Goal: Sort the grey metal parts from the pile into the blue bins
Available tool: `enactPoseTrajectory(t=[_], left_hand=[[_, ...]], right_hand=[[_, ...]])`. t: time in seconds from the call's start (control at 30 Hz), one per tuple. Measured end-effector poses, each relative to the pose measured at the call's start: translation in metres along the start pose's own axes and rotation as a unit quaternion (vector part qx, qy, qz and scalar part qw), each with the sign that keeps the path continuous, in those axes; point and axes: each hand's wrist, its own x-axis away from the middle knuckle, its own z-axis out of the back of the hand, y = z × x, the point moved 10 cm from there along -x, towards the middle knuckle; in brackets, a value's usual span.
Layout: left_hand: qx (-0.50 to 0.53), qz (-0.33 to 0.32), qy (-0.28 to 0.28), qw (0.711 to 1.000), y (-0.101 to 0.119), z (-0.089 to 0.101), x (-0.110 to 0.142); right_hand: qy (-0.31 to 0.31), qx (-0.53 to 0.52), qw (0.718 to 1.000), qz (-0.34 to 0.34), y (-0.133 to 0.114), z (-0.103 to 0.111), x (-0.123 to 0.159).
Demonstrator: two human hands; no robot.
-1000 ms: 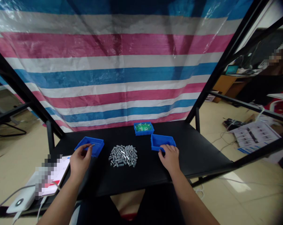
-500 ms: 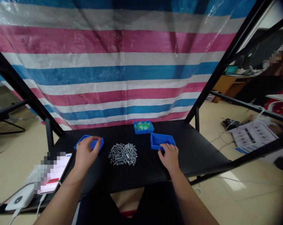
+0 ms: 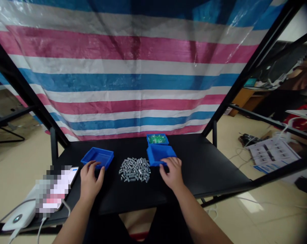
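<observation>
Blue tray (image 3: 159,154) shifted left against small bin (image 3: 157,139), right hand (image 3: 171,173) gripping rim; left hand (image 3: 91,179) open.

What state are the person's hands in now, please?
Left hand: open, holding nothing, fingertips at the rim of the left blue plastic tray.
Right hand: curled over the rim of the right blue plastic tray, apparently holding it.

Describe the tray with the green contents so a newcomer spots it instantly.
On the black table, find the grey metal pile. Behind it, to the right, sits a blue tray, the only one holding green items.
</observation>
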Motion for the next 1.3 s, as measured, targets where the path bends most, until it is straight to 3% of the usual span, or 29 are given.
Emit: enactPoseTrajectory(t=[0.1, 0.2, 0.37, 0.47, 0.67, 0.73, 0.83, 1.0, 1.13, 1.2, 1.3], left_hand=[[0.003, 0.003, 0.008, 1.0, 0.001, 0.0, 0.003], [-0.001, -0.002, 0.006, 1.0, -0.001, -0.002, 0.003], [-0.004, 0.0, -0.006, 1.0, -0.008, -0.008, 0.003], [-0.022, 0.004, -0.006, 1.0, -0.013, -0.01, 0.005], [-0.054, 0.036, -0.004, 0.998, -0.023, -0.013, 0.009], [-0.033, 0.021, -0.024, 0.999, -0.02, -0.018, 0.007], [-0.007, -0.014, -0.066, 0.998, -0.009, -0.031, -0.002], [-0.022, -0.072, -0.183, 0.98, 0.011, -0.083, -0.032], [0.037, -0.128, -0.279, 0.951, 0.033, -0.126, -0.054], [0.029, -0.125, -0.265, 0.956, 0.037, -0.131, -0.066], [-0.034, -0.09, -0.178, 0.979, 0.04, -0.122, -0.083]], right_hand=[[-0.092, -0.036, 0.992, 0.082, -0.063, -0.042, -0.027], [-0.117, -0.02, 0.986, 0.114, -0.092, -0.08, -0.053], [-0.141, 0.038, 0.984, 0.103, -0.087, -0.136, -0.084], [-0.146, 0.044, 0.985, 0.078, -0.078, -0.155, -0.096], [-0.039, 0.045, 0.998, 0.033, -0.062, -0.129, -0.106], [-0.021, 0.051, 0.998, 0.015, -0.042, -0.114, -0.099], [0.037, 0.075, 0.996, -0.041, 0.007, -0.084, -0.081], [0.096, 0.114, 0.976, -0.157, 0.087, -0.056, -0.051], [0.094, 0.098, 0.968, -0.212, 0.11, -0.063, -0.045], [0.082, 0.082, 0.966, -0.23, 0.114, -0.068, -0.046], [0.044, 0.076, 0.969, -0.232, 0.117, -0.078, -0.049]])
